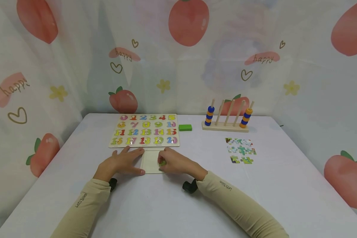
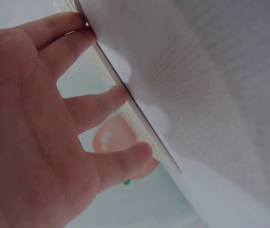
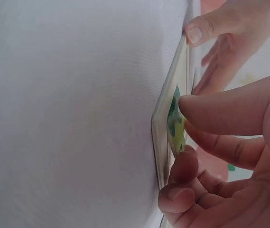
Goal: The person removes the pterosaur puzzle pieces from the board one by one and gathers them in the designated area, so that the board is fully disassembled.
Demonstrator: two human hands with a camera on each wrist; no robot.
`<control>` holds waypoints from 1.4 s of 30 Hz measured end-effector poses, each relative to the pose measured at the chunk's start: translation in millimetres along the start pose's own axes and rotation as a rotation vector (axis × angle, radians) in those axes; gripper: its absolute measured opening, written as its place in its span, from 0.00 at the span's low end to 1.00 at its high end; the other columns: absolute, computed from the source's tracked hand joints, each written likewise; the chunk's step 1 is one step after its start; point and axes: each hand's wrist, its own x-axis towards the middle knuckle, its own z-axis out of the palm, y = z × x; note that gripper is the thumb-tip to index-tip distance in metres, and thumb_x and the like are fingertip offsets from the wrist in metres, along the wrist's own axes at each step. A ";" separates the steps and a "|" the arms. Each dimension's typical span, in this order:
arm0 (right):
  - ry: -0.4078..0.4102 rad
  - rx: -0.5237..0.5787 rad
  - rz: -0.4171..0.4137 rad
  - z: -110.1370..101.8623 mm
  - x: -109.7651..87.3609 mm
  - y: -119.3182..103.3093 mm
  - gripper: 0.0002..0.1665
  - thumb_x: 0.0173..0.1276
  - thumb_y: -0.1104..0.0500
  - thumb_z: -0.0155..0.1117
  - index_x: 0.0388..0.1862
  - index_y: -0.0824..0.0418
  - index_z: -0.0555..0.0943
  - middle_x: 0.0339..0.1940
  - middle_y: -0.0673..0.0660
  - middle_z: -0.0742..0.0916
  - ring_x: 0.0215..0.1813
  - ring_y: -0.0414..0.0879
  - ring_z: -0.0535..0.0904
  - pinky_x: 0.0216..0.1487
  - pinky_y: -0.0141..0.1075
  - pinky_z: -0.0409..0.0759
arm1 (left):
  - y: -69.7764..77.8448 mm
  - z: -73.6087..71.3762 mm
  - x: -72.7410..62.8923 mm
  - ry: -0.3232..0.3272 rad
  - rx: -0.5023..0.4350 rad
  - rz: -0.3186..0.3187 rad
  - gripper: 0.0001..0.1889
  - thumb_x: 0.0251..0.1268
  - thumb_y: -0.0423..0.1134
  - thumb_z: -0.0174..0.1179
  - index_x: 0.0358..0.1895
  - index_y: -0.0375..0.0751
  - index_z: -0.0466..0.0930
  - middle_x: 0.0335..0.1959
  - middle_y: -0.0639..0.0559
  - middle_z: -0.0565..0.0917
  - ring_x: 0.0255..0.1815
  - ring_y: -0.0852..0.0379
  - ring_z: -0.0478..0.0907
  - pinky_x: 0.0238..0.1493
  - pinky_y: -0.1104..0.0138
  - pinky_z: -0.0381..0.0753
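Note:
A pale, shallow puzzle tray [image 1: 150, 162] with a raised rim lies flat in the middle of the table. My left hand [image 1: 123, 162] rests at its left side, fingers spread, with the thumb and fingertips touching the rim. Over the tray's right part, my right hand [image 1: 177, 161] pinches a green jigsaw piece [image 3: 175, 122] between thumb and fingers. In the right wrist view the piece stands tilted close over the tray's surface, near the rim. Fingers hide most of it in the head view.
Behind the tray lies a number board [image 1: 145, 130] with colourful numerals, a green block [image 1: 185, 128] beside it. A wooden peg stand [image 1: 225, 128] with blue and orange beads is at the back right. Several loose jigsaw pieces [image 1: 242, 150] lie in front of it.

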 end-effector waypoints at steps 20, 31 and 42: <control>0.097 0.069 -0.172 -6.3 -4.5 10.7 0.08 0.72 0.73 0.64 0.41 0.64 0.88 0.32 0.49 0.85 0.37 0.40 0.76 0.39 0.31 0.77 | -0.1 0.1 0.9 -0.012 -0.006 0.005 0.51 0.64 0.61 0.75 0.85 0.47 0.62 0.85 0.43 0.62 0.86 0.29 0.43 0.77 0.25 0.39; 0.097 0.140 -0.141 -7.3 -11.1 17.8 0.12 0.74 0.73 0.61 0.48 0.64 0.88 0.31 0.49 0.83 0.35 0.41 0.74 0.36 0.30 0.74 | 1.5 -0.5 -0.4 -0.008 -0.003 0.001 0.51 0.64 0.60 0.76 0.85 0.46 0.62 0.85 0.41 0.62 0.86 0.29 0.43 0.78 0.25 0.39; 0.139 0.116 -0.108 -13.8 -19.2 23.5 0.11 0.73 0.73 0.62 0.47 0.63 0.87 0.34 0.49 0.84 0.37 0.41 0.76 0.39 0.32 0.78 | 3.2 -1.0 -1.8 -0.006 -0.002 -0.008 0.51 0.63 0.60 0.76 0.85 0.46 0.62 0.85 0.40 0.62 0.86 0.28 0.43 0.78 0.25 0.39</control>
